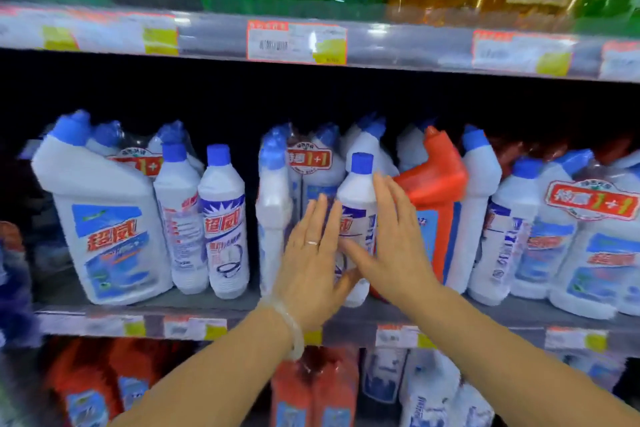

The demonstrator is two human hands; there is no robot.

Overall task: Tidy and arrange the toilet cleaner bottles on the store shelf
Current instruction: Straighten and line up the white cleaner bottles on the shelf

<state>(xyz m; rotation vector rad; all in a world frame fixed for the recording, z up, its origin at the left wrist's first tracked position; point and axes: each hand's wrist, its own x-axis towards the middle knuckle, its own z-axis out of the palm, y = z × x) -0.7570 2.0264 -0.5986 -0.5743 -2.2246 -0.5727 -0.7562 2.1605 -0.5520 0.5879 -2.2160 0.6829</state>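
A slim white toilet cleaner bottle (358, 191) with a blue cap stands upright at the front middle of the shelf (221, 305). My left hand (311, 253), with a ring and a clear bangle, lies flat against its left side, thumb under its front. My right hand (393, 239) presses its right side, thumb across the label. The bottle is held between both palms. Left of a gap stand two more slim bottles (225, 222) and a large angled-neck bottle (100, 218). A red angled-neck bottle (436, 198) stands right behind my right hand.
Wrapped 1+1 twin packs (585, 236) of white bottles fill the right end and the back row. A narrow gap (252, 218) opens left of my hands. Above is a shelf edge with price tags (296, 42) and green and orange refill pouches. Red and white bottles (311, 392) fill the shelf below.
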